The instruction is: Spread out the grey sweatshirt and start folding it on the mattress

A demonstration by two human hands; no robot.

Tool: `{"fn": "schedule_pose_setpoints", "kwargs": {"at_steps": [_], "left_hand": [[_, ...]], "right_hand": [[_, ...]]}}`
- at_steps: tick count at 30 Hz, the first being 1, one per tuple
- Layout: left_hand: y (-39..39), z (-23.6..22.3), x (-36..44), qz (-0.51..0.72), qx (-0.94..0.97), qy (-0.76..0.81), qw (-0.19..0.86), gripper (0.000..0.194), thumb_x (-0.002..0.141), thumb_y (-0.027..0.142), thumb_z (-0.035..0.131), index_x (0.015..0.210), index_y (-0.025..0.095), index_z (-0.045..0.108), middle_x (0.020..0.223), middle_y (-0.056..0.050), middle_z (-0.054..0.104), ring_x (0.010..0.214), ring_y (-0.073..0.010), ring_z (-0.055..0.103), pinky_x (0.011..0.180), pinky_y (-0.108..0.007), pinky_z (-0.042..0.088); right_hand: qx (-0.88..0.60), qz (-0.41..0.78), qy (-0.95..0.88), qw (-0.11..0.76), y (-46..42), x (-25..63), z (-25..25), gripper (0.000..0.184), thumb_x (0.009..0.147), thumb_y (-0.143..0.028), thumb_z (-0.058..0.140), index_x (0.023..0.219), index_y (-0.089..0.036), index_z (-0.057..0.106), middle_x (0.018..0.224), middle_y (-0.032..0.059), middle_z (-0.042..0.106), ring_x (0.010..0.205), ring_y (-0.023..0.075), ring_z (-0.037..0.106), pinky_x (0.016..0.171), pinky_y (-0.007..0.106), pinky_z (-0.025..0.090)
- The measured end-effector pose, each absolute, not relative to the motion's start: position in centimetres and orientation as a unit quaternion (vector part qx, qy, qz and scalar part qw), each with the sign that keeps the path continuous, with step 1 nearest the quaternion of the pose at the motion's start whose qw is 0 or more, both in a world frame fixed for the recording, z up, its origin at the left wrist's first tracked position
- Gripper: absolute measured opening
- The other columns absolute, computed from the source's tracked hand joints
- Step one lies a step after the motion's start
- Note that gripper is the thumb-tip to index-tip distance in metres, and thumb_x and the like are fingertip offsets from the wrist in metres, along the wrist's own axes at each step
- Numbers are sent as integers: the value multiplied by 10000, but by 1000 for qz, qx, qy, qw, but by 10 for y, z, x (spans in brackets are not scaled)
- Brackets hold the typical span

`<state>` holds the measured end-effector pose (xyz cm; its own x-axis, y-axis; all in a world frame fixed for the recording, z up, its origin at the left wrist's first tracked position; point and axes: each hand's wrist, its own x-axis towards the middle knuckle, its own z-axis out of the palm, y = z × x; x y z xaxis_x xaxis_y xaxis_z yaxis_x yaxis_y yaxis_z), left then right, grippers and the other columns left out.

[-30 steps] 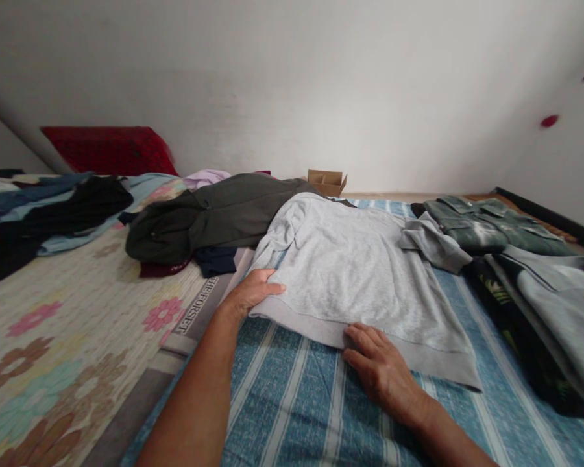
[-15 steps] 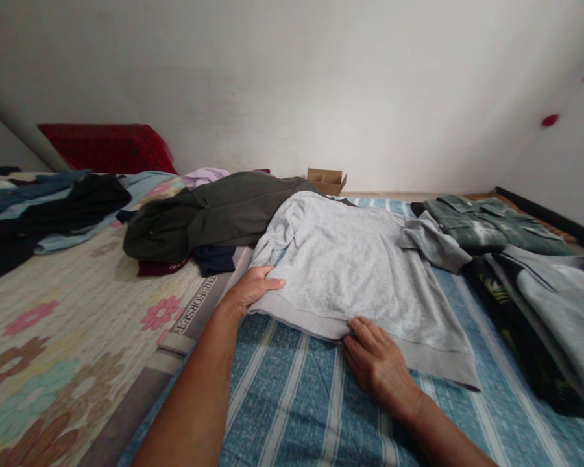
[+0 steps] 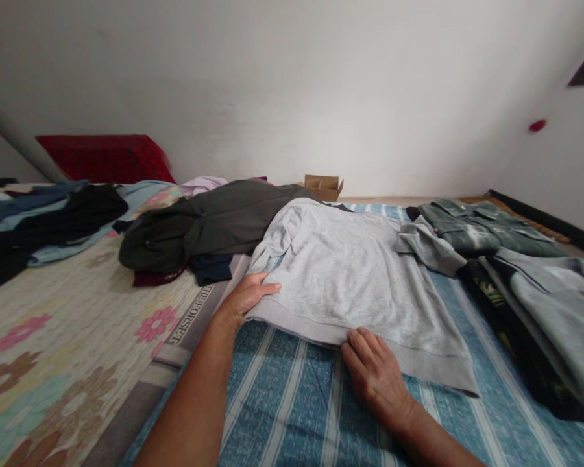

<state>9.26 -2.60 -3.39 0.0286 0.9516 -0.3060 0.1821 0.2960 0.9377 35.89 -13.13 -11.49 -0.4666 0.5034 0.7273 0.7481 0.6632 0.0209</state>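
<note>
A light grey sweatshirt [image 3: 340, 266] lies spread on a blue striped bedsheet [image 3: 282, 402], its ribbed hem toward me and its sleeves out to the sides. At the hem's left corner, my left hand [image 3: 247, 295] grips the side edge, thumb on top and the other fingers hidden under the cloth. My right hand [image 3: 374, 370] is at the middle of the hem, with its fingers bent over the ribbing and pressed together; its thumb is out of sight. Left of the sweatshirt, a dark olive garment [image 3: 224, 217] lies close against its sleeve.
Folded grey clothes [image 3: 555, 305] and a folded green camouflage garment [image 3: 486, 227] lie on the right. Black trousers [image 3: 73, 220] and jeans sit at the far left on a floral mat [image 3: 92, 311]. A cardboard box [image 3: 322, 187] stands by the wall, a red object [image 3: 107, 159] at back left.
The camera has tilted up slightly, so the scene sits a bit lower. Both hands stay at the same places on the sweatshirt, which lies much as before.
</note>
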Motion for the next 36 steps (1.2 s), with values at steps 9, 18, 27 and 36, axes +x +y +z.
{"fn": "schedule_pose_setpoints", "kwargs": {"at_steps": [9,18,27,36], "left_hand": [[-22,-42,83,343,502,599,521,418,521,394,746,840,136,660,714,-21,678,659,-209,618,607,-278,441],[-24,-39,86,339,508,622,491,360,516,388,715,761,129,671,685,-31,669,607,-199,594,567,-272,418],[-27,-31,91,356,482,627,498,358,498,361,720,764,124,676,668,-18,674,580,-179,580,556,-259,407],[-30,-31,93,366,476,617,509,346,505,351,723,761,124,669,638,-13,658,567,-180,580,551,-262,407]], "right_hand": [[-367,-158,-843,361,-128,360,-115,269,896,-75,326,960,-149,576,936,101,639,884,204,550,750,337,442],[-378,-123,-860,320,-128,358,-114,272,874,-40,318,990,-123,549,821,88,580,773,208,507,686,328,434],[-362,-90,-874,311,-128,358,-113,275,946,-140,294,968,-154,567,814,68,558,738,188,490,648,307,407],[-318,-107,-885,321,-128,358,-106,308,958,-142,286,901,-149,588,910,107,604,798,193,552,695,316,457]]}}
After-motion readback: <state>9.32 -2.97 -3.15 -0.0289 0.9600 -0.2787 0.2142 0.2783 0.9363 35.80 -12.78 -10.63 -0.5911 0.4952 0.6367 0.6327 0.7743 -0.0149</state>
